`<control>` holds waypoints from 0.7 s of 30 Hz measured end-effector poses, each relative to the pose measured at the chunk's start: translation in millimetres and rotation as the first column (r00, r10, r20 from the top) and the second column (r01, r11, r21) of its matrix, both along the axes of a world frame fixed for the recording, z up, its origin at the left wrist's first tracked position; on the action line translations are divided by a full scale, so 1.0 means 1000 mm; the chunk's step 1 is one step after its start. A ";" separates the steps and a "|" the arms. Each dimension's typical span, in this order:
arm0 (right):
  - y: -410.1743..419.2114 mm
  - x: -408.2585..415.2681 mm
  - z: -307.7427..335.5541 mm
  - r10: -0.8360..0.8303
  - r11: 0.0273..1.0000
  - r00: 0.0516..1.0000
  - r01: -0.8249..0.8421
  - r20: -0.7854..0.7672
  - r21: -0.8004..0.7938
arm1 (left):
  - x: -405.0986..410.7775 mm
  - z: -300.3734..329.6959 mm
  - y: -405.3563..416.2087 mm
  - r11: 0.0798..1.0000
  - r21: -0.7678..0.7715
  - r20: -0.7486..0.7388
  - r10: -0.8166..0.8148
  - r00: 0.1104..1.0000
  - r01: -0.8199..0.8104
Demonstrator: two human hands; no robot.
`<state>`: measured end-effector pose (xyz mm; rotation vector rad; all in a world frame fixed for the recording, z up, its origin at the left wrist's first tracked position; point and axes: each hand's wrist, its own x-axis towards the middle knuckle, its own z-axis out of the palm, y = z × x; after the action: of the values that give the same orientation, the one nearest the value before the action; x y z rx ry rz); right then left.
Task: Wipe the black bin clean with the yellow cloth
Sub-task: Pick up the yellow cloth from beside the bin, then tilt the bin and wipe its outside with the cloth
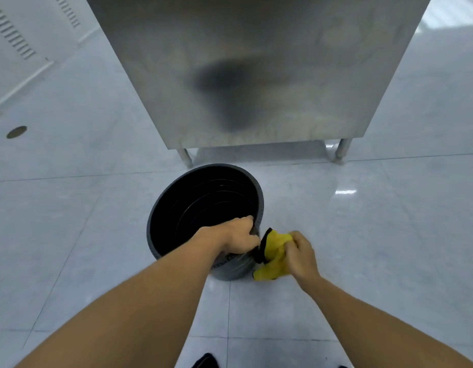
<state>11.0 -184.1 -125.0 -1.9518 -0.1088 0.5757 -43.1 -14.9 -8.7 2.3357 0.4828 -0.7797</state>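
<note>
— Nearest first?
— Dark shoe tips (205,361) at the bottom edge, then two bare forearms reaching forward over the pale tiled floor (70,235)

— And the left hand (236,236)?
— Clamped on the near rim of the black bin (176,208), fingers curled over the edge; likely bracing it so it cannot slide or tip under the rubbing

— The right hand (300,254)?
— Closed around the yellow cloth (273,254), bunched in the fist, pressed against the bin's outer wall just right of the left hand; one loose corner hanging lower. Bunched that way, probably, to give a firm pad against the curved side

— Where does the bin stand?
— Upright on the floor, mouth open, ribbed and dark inside, apparently empty. Judging by the cloth's place, outside wall in hand, inside not yet reached

— Beyond it?
— Steel cabinet (256,75) on short legs, just behind the bin; a blurred dark reflection on its panel. Round floor drain (16,132) well off to the left, vented white panel (12,33) farther still
</note>
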 end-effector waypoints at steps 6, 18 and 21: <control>0.052 0.003 0.091 -0.054 0.936 0.993 0.012 0.108 0.352 | -0.009 0.030 0.004 0.997 -0.018 0.159 0.076 0.984 -0.074; 0.069 -0.017 0.087 0.105 0.944 0.958 -0.180 0.268 0.275 | -0.025 0.041 0.003 0.908 -0.241 0.397 0.415 0.818 -0.343; 0.058 -0.014 0.072 0.091 0.982 0.965 -0.127 0.244 0.139 | -0.023 0.045 0.001 0.811 -0.422 0.299 0.546 0.783 -0.405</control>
<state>-2.8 -126.4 -52.6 -1.8649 -0.4026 0.3907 -66.4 -14.0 36.7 1.8521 0.6660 -0.0994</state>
